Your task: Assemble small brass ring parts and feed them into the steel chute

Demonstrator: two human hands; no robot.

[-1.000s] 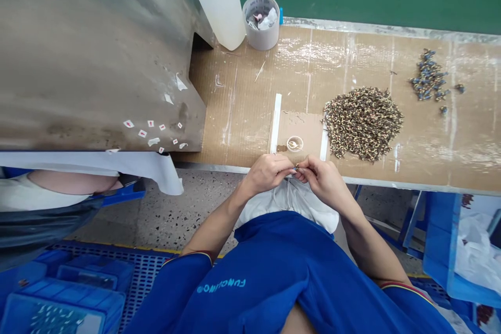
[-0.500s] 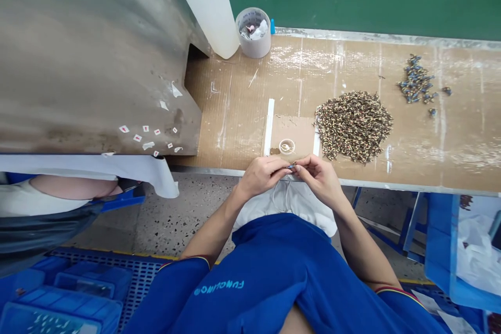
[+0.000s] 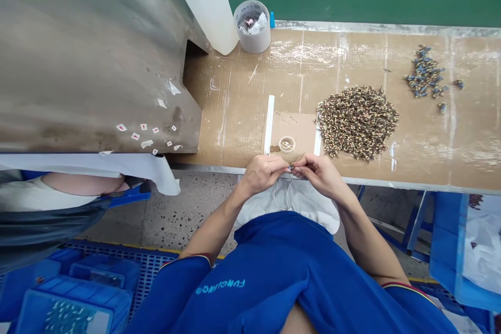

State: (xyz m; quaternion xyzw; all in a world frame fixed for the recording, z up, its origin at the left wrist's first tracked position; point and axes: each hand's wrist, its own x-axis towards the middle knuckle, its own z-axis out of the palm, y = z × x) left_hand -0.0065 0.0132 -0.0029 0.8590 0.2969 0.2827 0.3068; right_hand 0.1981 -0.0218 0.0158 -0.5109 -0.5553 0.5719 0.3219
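Note:
My left hand point(image 3: 264, 173) and my right hand point(image 3: 319, 173) meet at the near edge of the cardboard-covered bench point(image 3: 352, 62), fingertips pinched together on one tiny part with a blue tip point(image 3: 291, 167). Just beyond them a small clear ring point(image 3: 287, 143) lies on a cardboard patch framed by two white strips point(image 3: 268, 123). A large heap of small brown-and-cream parts point(image 3: 357, 121) sits to the right of the patch. Farther right and back lies a smaller cluster of blue-tipped parts point(image 3: 425, 72).
A white plastic bottle point(image 3: 205, 0) and a grey cup of scraps point(image 3: 252, 26) stand at the bench's back left. A grey metal machine housing point(image 3: 90, 57) fills the left. Another person's arm point(image 3: 78, 183) shows at lower left. Blue crates point(image 3: 70, 297) sit on the floor.
Both hands stay pinched together on the small part at the bench edge, with slight finger movement. The camera view shifted a little; nothing on the bench moved.

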